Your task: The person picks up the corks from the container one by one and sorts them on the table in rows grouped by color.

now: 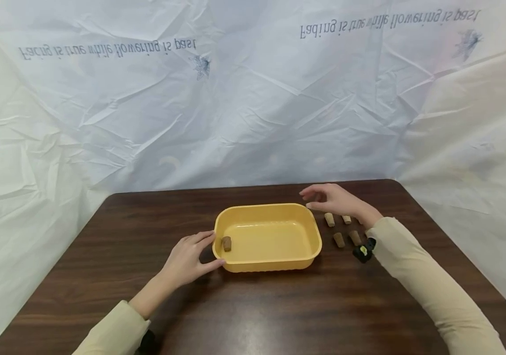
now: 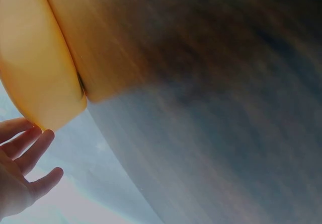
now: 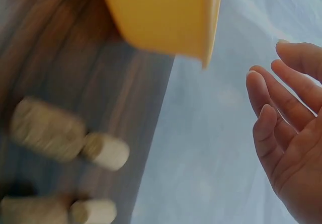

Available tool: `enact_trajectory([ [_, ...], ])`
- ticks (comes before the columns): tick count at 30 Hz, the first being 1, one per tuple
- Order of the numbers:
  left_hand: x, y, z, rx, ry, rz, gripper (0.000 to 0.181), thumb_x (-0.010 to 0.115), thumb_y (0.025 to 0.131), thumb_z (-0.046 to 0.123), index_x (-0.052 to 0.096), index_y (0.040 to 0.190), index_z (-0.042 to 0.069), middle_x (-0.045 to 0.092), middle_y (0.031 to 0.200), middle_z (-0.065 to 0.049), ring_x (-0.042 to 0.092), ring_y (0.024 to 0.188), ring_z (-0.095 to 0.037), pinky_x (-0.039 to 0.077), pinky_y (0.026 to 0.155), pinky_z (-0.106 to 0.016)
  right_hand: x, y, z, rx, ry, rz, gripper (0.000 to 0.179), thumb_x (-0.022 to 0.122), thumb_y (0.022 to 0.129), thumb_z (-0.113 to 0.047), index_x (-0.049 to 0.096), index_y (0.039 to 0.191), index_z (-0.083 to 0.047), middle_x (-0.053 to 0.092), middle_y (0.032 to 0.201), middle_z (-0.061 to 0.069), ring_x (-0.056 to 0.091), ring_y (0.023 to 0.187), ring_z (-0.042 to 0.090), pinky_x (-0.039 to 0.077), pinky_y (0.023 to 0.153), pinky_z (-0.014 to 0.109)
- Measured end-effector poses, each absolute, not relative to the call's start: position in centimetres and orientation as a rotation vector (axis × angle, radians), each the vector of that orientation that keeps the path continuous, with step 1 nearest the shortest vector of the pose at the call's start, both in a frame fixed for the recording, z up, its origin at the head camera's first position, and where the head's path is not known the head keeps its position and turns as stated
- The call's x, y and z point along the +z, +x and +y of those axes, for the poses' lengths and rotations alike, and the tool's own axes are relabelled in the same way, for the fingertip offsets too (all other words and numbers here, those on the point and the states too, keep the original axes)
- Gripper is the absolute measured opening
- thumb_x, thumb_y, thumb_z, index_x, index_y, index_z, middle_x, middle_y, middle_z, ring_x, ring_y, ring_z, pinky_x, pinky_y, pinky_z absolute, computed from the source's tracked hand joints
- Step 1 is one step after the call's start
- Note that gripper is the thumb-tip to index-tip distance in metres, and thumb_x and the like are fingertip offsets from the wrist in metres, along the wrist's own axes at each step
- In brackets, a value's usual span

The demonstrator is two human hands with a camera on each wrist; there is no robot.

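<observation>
A yellow plastic basin [image 1: 267, 266] sits on the dark table, with one brown cork stopper [image 1: 227, 243] lying inside at its left end. My left hand [image 1: 191, 259] rests against the basin's left end, its fingers spread and touching the rim, the thumb at the near corner. In the left wrist view, fairly straight fingertips [image 2: 48, 135] meet the basin's outer wall. Above the table, just past the basin's far right corner, is my right hand [image 1: 330, 199]. The right wrist view shows its palm empty, with fingers [image 3: 282, 100] loosely bent.
Several cork stoppers stand or lie right of the basin, below the right forearm: a nearer brown one [image 1: 339, 240], another brown one [image 1: 355, 238], a paler one [image 1: 329, 220]. The wood-grain table [image 1: 164, 207] ends at a hanging white sheet [image 1: 253, 123].
</observation>
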State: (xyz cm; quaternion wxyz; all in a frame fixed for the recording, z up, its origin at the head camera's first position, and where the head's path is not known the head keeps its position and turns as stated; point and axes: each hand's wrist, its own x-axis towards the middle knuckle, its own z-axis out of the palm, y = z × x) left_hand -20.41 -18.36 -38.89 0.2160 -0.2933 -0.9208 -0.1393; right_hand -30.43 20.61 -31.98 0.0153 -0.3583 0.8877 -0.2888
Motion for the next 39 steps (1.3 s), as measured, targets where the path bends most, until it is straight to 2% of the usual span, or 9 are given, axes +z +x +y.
enact_trajectory([
  [7,-38.8,-20.4,-18.2,-0.382,-0.808,-2.557,0.070,0.061,0.073,0.055,0.058,0.116,0.001,0.054,0.117,-0.010,0.052,0.102,-0.027,0.038,0.086,-0.049,-30.8,-31.2,16.4,-0.796,-1.267,2.667,0.034,0.054,0.089,-0.022,0.052,0.121,-0.012,0.057,0.109,0.002,0.054,0.088,0.012,0.045,0.074,0.032],
  [13,-38.8,-20.4,-18.3,-0.384,-0.802,-2.560,0.069,0.063,0.072,0.054,0.058,0.117,0.001,0.054,0.117,-0.010,0.053,0.101,-0.027,0.038,0.087,-0.048,-29.7,-31.2,12.3,-0.693,-1.381,2.592,0.034,0.057,0.087,-0.019,0.054,0.120,-0.012,0.057,0.106,-0.001,0.054,0.080,0.010,0.045,0.069,0.028],
  [24,-38.8,-20.3,-18.2,-0.406,-0.789,-2.576,0.070,0.061,0.072,0.057,0.058,0.117,0.002,0.054,0.117,-0.009,0.053,0.101,-0.027,0.038,0.086,-0.049,-30.5,-31.1,6.4,-0.420,-1.446,2.511,0.041,0.063,0.082,-0.026,0.055,0.120,-0.012,0.058,0.107,0.005,0.052,0.073,0.009,0.044,0.064,0.024],
  [32,-38.8,-20.2,-18.2,-0.393,-0.798,-2.566,0.070,0.061,0.073,0.056,0.058,0.116,0.002,0.054,0.117,-0.009,0.053,0.100,-0.027,0.038,0.086,-0.049,-32.2,-31.3,3.6,-0.244,-1.347,2.530,0.042,0.063,0.082,-0.031,0.055,0.121,-0.017,0.057,0.105,-0.002,0.052,0.080,0.006,0.043,0.070,0.024],
  [39,-38.9,-20.2,-18.1,-0.396,-0.803,-2.547,0.069,0.061,0.073,0.056,0.059,0.115,0.001,0.054,0.116,-0.009,0.053,0.100,-0.027,0.038,0.085,-0.049,-33.7,-31.2,2.2,-0.231,-1.274,2.489,0.044,0.064,0.081,-0.032,0.054,0.121,-0.016,0.056,0.108,-0.001,0.052,0.091,0.013,0.043,0.075,0.028],
])
